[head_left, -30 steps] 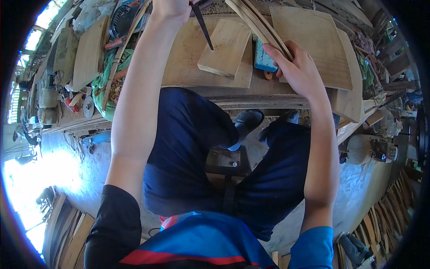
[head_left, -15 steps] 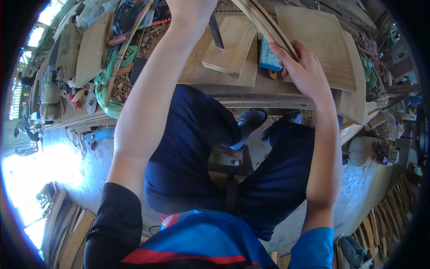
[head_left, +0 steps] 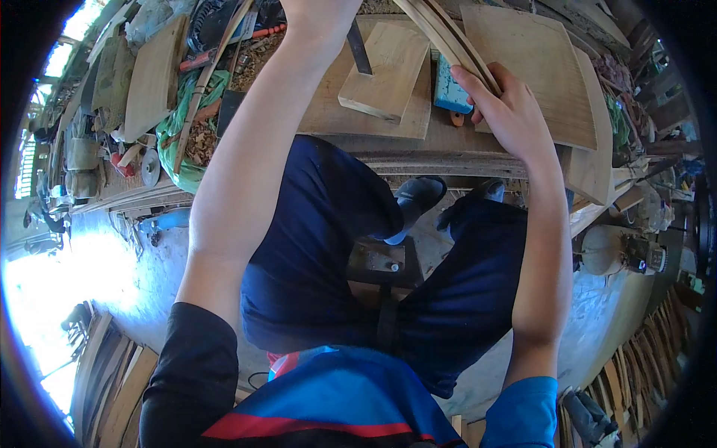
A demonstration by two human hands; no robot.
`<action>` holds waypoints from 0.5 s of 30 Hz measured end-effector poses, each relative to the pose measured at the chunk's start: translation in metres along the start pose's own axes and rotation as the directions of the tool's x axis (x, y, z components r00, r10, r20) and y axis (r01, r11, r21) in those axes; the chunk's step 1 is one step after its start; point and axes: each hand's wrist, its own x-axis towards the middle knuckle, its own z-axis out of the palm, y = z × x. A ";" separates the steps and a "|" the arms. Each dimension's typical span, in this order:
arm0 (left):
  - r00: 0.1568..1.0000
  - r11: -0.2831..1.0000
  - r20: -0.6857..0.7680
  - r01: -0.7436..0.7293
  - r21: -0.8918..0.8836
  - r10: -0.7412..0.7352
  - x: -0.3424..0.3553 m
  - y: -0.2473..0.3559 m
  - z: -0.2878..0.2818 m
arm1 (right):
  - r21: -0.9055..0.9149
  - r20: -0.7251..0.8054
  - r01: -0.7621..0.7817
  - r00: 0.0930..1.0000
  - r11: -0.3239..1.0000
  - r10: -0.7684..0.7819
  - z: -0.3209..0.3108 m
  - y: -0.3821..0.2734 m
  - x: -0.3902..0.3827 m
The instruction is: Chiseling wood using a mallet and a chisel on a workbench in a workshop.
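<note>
My right hand is closed round the lower end of long, narrow wooden strips, which slant up and left out of the top of the view. My left hand reaches to the top edge, and its fingers are cut off there. Beside its wrist, a dark flat metal bar slopes down onto a pale wooden block. That block rests on a wider board. Left of my right fingers sits a blue speckled block, with a small orange-brown piece at its near end.
Thin curved panels overlap on the bench at right. To the left are a green plastic bag with wood shavings, a red-handled tool and a grey disc. A dark stool stands between my knees. Wood strips are stacked lower right.
My right hand and the wooden strips have shifted very slightly to the right. My left arm stays almost where it was, and the view has tilted a little.
</note>
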 end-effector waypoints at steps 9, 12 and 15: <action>0.999 0.996 -0.004 -0.048 0.069 0.048 0.004 -0.008 -0.004 | 0.008 -0.025 0.035 0.999 0.999 -0.035 0.000 -0.001 0.001; 0.994 0.989 -0.047 -0.087 0.123 0.094 0.010 -0.009 -0.007 | 0.009 -0.004 0.045 0.999 0.999 -0.045 -0.001 -0.005 0.004; 0.995 0.988 -0.056 -0.070 0.138 0.078 0.009 -0.009 -0.008 | -0.001 -0.007 0.012 1.000 1.000 -0.012 0.000 -0.007 0.001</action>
